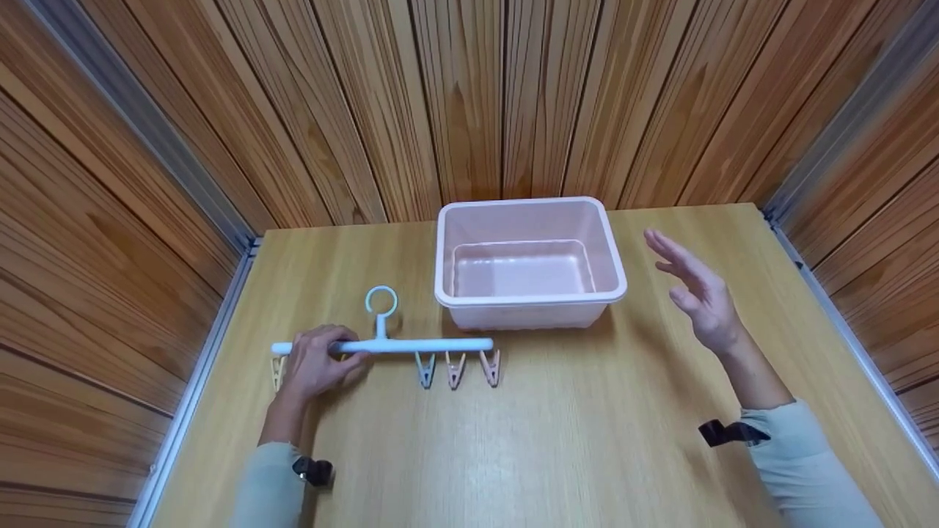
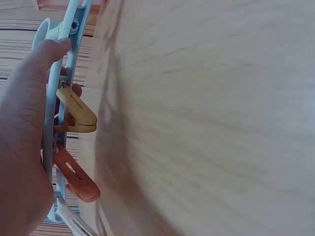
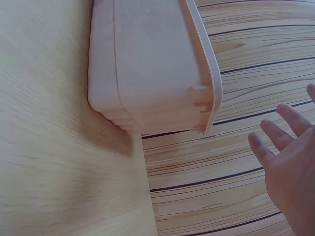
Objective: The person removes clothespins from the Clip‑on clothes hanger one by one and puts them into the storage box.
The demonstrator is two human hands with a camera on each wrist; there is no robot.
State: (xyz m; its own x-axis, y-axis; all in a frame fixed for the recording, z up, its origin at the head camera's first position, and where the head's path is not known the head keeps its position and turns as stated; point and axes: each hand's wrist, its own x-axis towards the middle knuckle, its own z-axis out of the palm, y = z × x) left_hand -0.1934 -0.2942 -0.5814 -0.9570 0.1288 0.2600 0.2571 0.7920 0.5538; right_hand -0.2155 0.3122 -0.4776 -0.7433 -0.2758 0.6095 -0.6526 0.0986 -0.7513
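Observation:
A pale blue clip hanger (image 1: 433, 345) with a round hook lies level in front of me, held by my left hand (image 1: 320, 361) around the left half of its bar. Right of that hand hang a blue clothespin (image 1: 425, 370) and two pinkish ones (image 1: 491, 368). In the left wrist view, a yellow clothespin (image 2: 78, 112), an orange clothespin (image 2: 78, 176) and a whitish clothespin (image 2: 73, 218) hang beneath the bar near the palm. My right hand (image 1: 700, 297) is raised to the right of the pink basin (image 1: 532, 299), fingers extended, holding nothing.
The pink basin stands at the back of the wooden table (image 1: 513, 455), with nothing inside it. Wood-plank walls (image 1: 477, 103) enclose the back and sides. Metal rails (image 1: 198, 381) run along the table's side edges.

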